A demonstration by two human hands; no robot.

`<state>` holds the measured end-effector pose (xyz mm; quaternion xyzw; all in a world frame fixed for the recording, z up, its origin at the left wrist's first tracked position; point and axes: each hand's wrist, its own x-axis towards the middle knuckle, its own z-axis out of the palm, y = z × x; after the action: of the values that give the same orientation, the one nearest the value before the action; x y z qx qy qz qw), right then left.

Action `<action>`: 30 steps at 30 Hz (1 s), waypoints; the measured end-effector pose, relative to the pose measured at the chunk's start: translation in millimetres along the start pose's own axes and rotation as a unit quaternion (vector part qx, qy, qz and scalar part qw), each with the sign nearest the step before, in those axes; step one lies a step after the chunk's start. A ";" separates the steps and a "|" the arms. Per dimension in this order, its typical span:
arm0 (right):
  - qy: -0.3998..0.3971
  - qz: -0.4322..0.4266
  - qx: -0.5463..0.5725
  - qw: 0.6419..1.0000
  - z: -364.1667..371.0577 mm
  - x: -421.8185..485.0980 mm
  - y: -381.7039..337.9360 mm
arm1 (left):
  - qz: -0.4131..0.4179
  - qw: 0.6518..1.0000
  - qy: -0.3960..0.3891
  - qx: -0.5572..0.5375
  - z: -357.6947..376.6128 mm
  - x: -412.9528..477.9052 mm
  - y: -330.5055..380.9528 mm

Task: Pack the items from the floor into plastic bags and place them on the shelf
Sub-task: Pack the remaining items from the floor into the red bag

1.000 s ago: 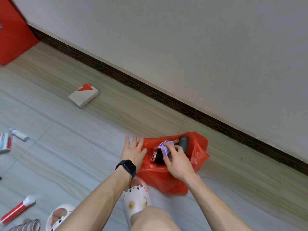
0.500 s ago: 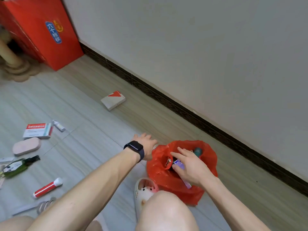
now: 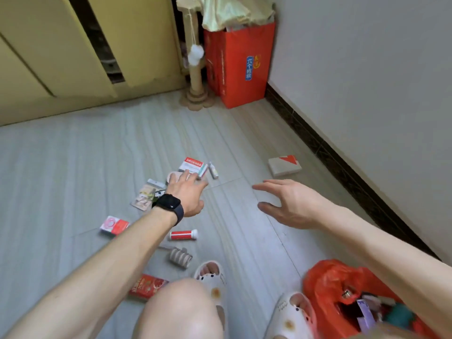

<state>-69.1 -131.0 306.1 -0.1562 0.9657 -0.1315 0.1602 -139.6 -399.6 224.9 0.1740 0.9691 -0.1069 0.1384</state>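
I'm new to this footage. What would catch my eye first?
Both hands stretch out open over the grey floor: the left hand over a scatter of small boxes and tubes at centre, the right hand to its right, above bare floor. A red plastic bag, already holding items, sits at lower right, and a tall red carton stands in the far corner.

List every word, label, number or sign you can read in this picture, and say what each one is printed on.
"六个核桃", as far as it reads, in white on the blue label of the red carton.
Print on the medicine box: too blurred to read.
Yellow characters on the red packet: too blurred to read.
Print on the red-and-white box: unreadable.
Print on the red tube: too small to read.
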 end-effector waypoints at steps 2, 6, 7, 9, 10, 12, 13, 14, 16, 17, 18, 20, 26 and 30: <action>-0.042 -0.032 -0.031 0.998 12.7 31.8 -18.0 | -0.046 0.998 -0.036 -0.036 44.8 -16.3 -28.3; -0.108 -0.065 -0.068 0.990 61.0 85.0 -47.1 | -0.125 0.978 -0.127 -0.110 134.9 -49.3 -56.6; -0.122 -0.073 -0.067 0.988 77.2 96.3 -53.4 | -0.137 0.973 -0.141 -0.125 154.4 -56.9 -58.3; -0.158 -0.077 -0.059 0.983 113.7 118.7 -64.4 | -0.154 0.964 -0.155 -0.149 186.4 -70.9 -55.9; -0.182 -0.073 -0.054 0.979 133.7 129.0 -69.0 | -0.163 0.960 -0.156 -0.163 199.7 -77.0 -51.4; -0.229 -0.059 -0.050 0.970 174.6 146.0 -76.2 | -0.184 0.951 -0.152 -0.195 220.6 -85.9 -37.5; -0.246 -0.051 -0.051 0.967 194.5 152.9 -79.1 | -0.201 0.945 -0.148 -0.210 228.2 -88.6 -27.4; -0.255 -0.045 -0.053 0.964 213.1 158.7 -81.8 | -0.221 0.939 -0.140 -0.222 232.4 -90.7 -16.7; -0.244 -0.050 -0.060 0.967 242.9 167.0 -89.1 | -0.245 0.933 -0.116 -0.239 235.8 -90.5 0.0; -0.224 -0.062 -0.060 0.971 254.6 170.6 -92.8 | -0.245 0.932 -0.102 -0.246 239.6 -87.5 5.7; -0.203 -0.075 -0.059 0.975 266.0 174.3 -95.6 | -0.242 0.932 -0.094 -0.252 243.4 -83.2 9.3; -0.190 -0.093 -0.071 0.975 284.5 180.7 -98.7 | -0.236 0.933 -0.078 -0.261 250.7 -73.6 14.1; -0.168 -0.052 -0.078 0.981 312.1 184.5 -75.6 | -0.235 0.919 -0.068 -0.308 256.5 -49.1 10.9; -0.154 -0.009 -0.038 0.987 299.5 169.8 -38.3 | -0.222 0.913 -0.072 -0.336 250.2 -41.1 2.4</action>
<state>-107.0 -285.6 -1.6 -0.1897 0.9323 -0.0704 0.2999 -43.9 -474.0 2.2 -0.1104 0.9490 0.1848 0.2305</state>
